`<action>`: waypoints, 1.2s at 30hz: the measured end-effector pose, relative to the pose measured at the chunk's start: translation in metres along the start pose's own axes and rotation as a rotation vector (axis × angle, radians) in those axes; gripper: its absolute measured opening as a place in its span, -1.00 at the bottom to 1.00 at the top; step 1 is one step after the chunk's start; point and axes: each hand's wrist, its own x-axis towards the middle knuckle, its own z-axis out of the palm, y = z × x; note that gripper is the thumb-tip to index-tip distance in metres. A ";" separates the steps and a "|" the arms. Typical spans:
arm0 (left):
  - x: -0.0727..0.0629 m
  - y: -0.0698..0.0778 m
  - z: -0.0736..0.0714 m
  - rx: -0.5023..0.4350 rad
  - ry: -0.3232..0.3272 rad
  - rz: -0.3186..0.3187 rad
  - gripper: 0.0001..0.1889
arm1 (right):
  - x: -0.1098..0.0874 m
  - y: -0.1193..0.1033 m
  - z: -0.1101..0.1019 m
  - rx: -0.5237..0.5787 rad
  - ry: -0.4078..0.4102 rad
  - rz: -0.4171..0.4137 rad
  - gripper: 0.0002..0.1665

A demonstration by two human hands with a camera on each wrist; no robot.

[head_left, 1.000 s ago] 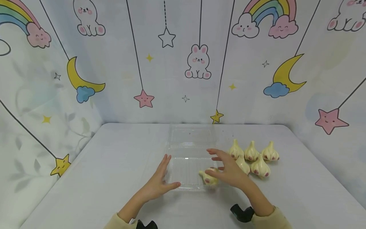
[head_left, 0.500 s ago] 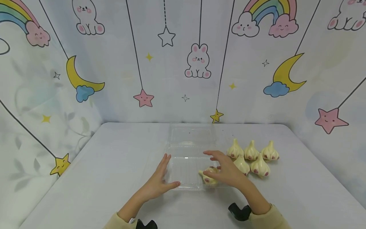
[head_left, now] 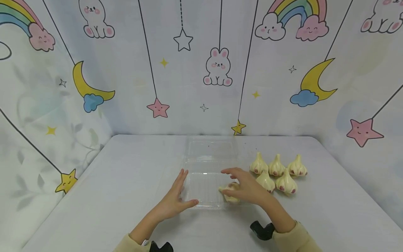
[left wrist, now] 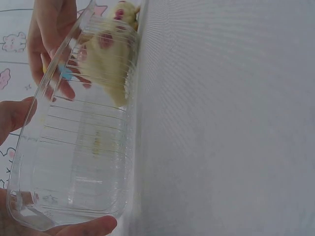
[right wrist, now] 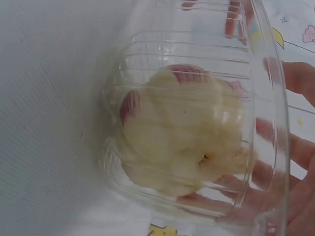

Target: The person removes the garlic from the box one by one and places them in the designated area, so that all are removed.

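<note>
A clear plastic clamshell box (head_left: 204, 190) lies on the white table with its lid (head_left: 211, 147) folded back. One garlic bulb (head_left: 231, 198) sits in its near right corner, stem pointing left. My left hand (head_left: 171, 203) rests at the box's left side, fingers straight, thumb by the near rim. In the left wrist view its thumb (left wrist: 17, 118) touches the rim. Over the right end of the box, my right hand (head_left: 252, 189) spreads loosely bent fingers above the bulb. Through the clear wall in the right wrist view, the garlic (right wrist: 182, 130) shows with fingers behind it; no grip is visible.
Several more garlic bulbs (head_left: 286, 182) stand in two rows on the table (head_left: 132, 168) right of the box, close to my right hand. A cartoon-printed cloth (head_left: 189, 80) hangs behind the table. Black camera mounts (head_left: 262, 231) sit at both wrists.
My right hand has shifted left and slightly down over the garlic bulb in the box, its fingers lower. The left hand, box and bulbs have stayed in place.
</note>
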 end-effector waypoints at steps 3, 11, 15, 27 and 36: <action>0.000 0.000 0.000 -0.003 0.003 0.001 0.01 | 0.002 0.000 0.001 -0.018 -0.035 -0.023 -0.36; 0.000 0.000 0.001 -0.022 0.001 0.008 0.01 | 0.008 -0.002 0.003 -0.024 -0.141 0.023 -0.30; 0.000 0.000 0.001 -0.024 -0.001 0.004 0.01 | 0.011 -0.001 0.005 -0.036 -0.184 0.018 -0.32; 0.000 0.000 0.001 -0.027 0.004 -0.001 0.01 | 0.015 -0.003 0.006 -0.104 -0.243 0.069 -0.37; 0.000 0.000 0.000 -0.037 -0.008 -0.003 0.01 | 0.014 0.000 0.008 -0.066 -0.195 0.055 -0.19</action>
